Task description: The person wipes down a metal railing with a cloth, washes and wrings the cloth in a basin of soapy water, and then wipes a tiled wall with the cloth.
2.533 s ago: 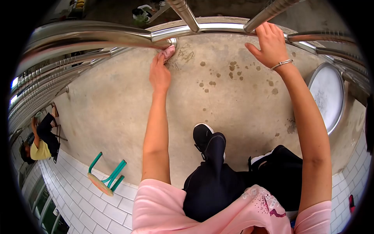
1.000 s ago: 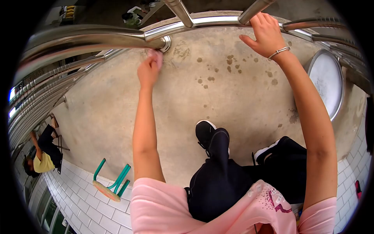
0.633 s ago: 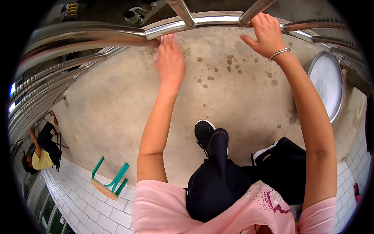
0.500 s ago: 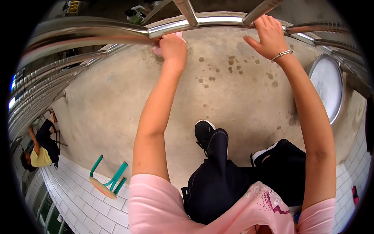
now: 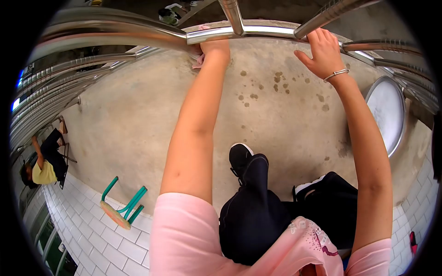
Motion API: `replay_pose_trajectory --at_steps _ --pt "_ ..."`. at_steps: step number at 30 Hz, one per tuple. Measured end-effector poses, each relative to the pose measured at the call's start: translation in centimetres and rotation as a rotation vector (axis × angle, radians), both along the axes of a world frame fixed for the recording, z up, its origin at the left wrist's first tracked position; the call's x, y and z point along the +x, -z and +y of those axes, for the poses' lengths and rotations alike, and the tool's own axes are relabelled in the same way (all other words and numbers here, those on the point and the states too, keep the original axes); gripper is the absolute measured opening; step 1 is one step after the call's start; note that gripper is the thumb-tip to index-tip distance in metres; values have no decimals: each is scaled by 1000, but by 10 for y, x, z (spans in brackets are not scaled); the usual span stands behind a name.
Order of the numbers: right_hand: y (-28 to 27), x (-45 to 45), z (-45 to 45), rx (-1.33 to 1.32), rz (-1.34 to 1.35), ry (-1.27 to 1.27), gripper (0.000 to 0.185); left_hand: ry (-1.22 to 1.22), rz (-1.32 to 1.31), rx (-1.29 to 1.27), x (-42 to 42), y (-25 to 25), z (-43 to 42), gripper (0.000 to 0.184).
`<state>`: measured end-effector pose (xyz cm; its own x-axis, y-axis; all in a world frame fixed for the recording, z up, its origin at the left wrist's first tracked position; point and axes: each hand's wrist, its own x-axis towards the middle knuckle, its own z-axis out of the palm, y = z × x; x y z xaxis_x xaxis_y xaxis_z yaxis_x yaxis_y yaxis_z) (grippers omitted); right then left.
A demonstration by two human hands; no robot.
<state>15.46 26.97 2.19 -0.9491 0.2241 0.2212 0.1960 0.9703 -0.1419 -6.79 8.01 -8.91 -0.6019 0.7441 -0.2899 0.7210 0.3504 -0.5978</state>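
Head view: upper centre, I've got left hand point(image 5: 215, 45) closed round pink cloth point(image 5: 199, 61), partly behind railing point(image 5: 270, 31); upper right, right hand point(image 5: 325, 55) half-open on it.

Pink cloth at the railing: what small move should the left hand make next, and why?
Probably slide the pink cloth slightly around the end of the thick metal bar: it shows bunched there, beside the left hand, while the right hand rests at the rail.

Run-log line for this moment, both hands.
left hand: at pink cloth by metal railing, fingers hidden | right hand: on railing, thumb spread | floor: dark spots
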Motion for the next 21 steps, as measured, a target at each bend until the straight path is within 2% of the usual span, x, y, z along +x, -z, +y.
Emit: replay_pose_trajectory --at_steps 2,4,5,7,9,10,12,13,15,16,17,19,20,21 --pt "1 -1 0 -2 20 -7 45 67 74 -44 9 8 -16 39" --pt "0 0 0 -1 -8 -3 45 200 -76 144 29 3 -41 23" --pt "-1 0 -2 -5 -9 -2 45 200 -77 141 40 -9 -55 23" --pt "-5 -2 -5 -11 31 -18 40 -278 -841 264 65 -67 -77 27" --pt "-6 -3 -4 -14 12 -10 40 -698 -1064 449 60 -48 -114 29" --pt "-6 -1 -4 -17 -8 -2 40 -700 -1068 445 67 -48 -129 29" --pt "-5 -1 -5 -13 -4 2 40 -1312 -1528 1406 78 -54 -156 38" --pt "-5 -1 -6 -6 4 5 40 -1315 -1526 1407 74 -54 -161 38" --pt "-5 -3 -7 2 -5 15 40 -1415 -1739 1775 67 -56 -169 43" --pt "-5 -3 -7 11 -14 29 40 -1329 -1726 1915 62 -54 -165 38" --pt "-4 -2 -7 12 -15 28 40 -1330 -1727 1916 55 -50 -158 38" --pt "-3 -2 -7 23 -6 26 41 -1292 -1264 2043 40 -45 -133 31" --pt "-2 -1 -6 24 -7 27 41 -1293 -1266 2042 30 -29 -123 31" --pt "-2 -1 -6 25 -15 28 41 -1123 -1235 1939 20 -2 -116 29"
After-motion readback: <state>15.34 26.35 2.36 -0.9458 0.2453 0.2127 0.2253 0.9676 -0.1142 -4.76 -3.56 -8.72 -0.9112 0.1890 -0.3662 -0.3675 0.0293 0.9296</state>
